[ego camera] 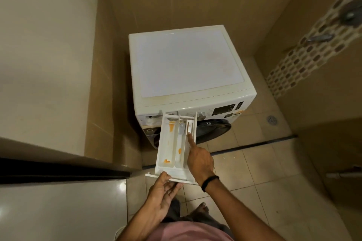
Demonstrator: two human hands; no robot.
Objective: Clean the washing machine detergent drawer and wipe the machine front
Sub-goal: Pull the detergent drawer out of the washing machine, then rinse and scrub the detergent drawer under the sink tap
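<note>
A white front-loading washing machine (188, 64) stands in a tiled corner. Its white detergent drawer (168, 143) is pulled far out of the top-left slot, with orange residue in its compartments and a pale blue cap (182, 127) in the middle one. My left hand (164, 188) grips the drawer's front panel from below. My right hand (197, 156) rests along the drawer's right side, its forefinger stretched forward into the right compartment. The dark round door (211, 129) shows under the control panel (225, 109).
A beige wall and dark-edged ledge (58, 170) close in on the left. Tiled walls stand behind and to the right, with a tap (319, 37) on a mosaic strip. A floor drain (272, 119) lies right of the machine. My foot (201, 209) is on the tiles.
</note>
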